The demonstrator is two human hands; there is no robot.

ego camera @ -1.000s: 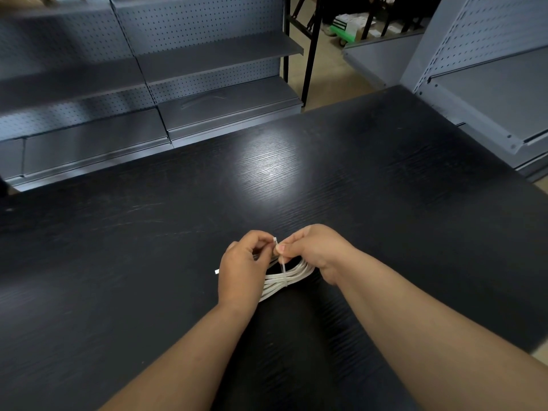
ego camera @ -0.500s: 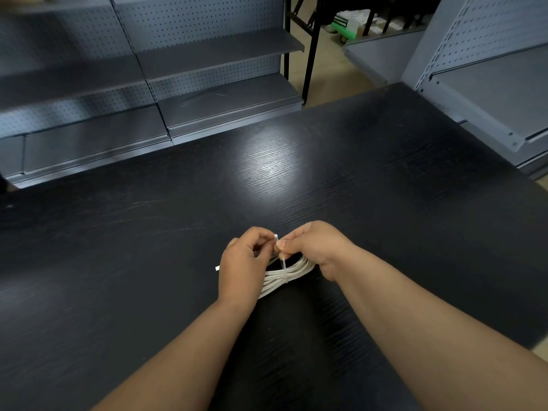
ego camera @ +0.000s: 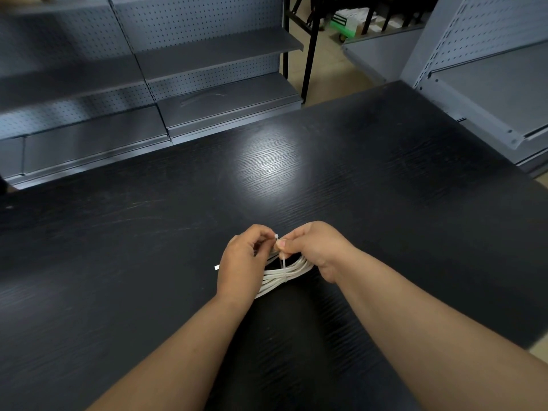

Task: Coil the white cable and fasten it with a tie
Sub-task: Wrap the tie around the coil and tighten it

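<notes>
The white cable (ego camera: 292, 271) lies coiled on the near middle of the black bench (ego camera: 148, 262), between both hands. A white tie (ego camera: 283, 262) loops round its strands. The left hand (ego camera: 241, 262) and the right hand (ego camera: 314, 249) each have their fingers clamped on the tie's upper end.

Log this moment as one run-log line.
step: fastening tie | left hand: pinches thin white plastic tie | right hand: pinches tie | coiled white cable: tie looped round it | surface: black wooden table
</notes>
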